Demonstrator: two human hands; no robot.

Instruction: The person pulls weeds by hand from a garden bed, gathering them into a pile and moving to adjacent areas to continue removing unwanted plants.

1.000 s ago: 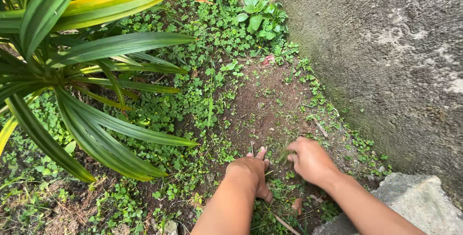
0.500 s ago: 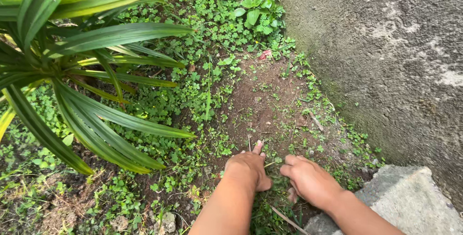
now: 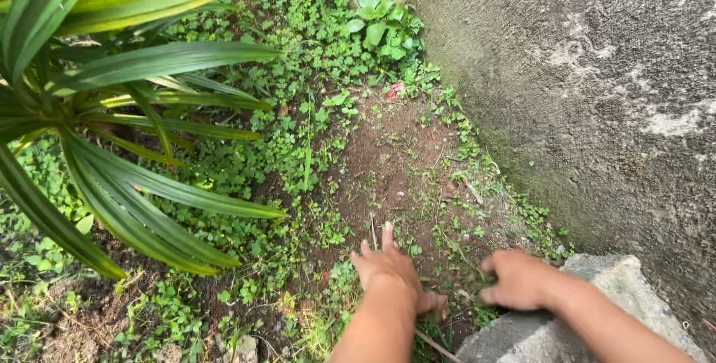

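My left hand (image 3: 391,267) lies flat on bare brown soil (image 3: 403,162), fingers spread and pointing away from me, thumb out to the right. My right hand (image 3: 517,281) is low to its right, beside a grey stone block (image 3: 608,270). Its fingers are curled in on small green weeds (image 3: 477,282) at ground level, and it is slightly blurred. Thin weeds and sprouts dot the soil around both hands.
A rough concrete wall (image 3: 597,72) rises along the right. A large plant with long strap leaves (image 3: 134,109) spreads over the left. Dense low ground cover (image 3: 298,132) lies between it and the soil patch. A broad-leaved plant (image 3: 377,24) grows at the wall's foot.
My right hand has swung right and toward me, from the soil ahead of my left hand to beside the stone block. My left hand stayed on the ground. The view shifted slightly.
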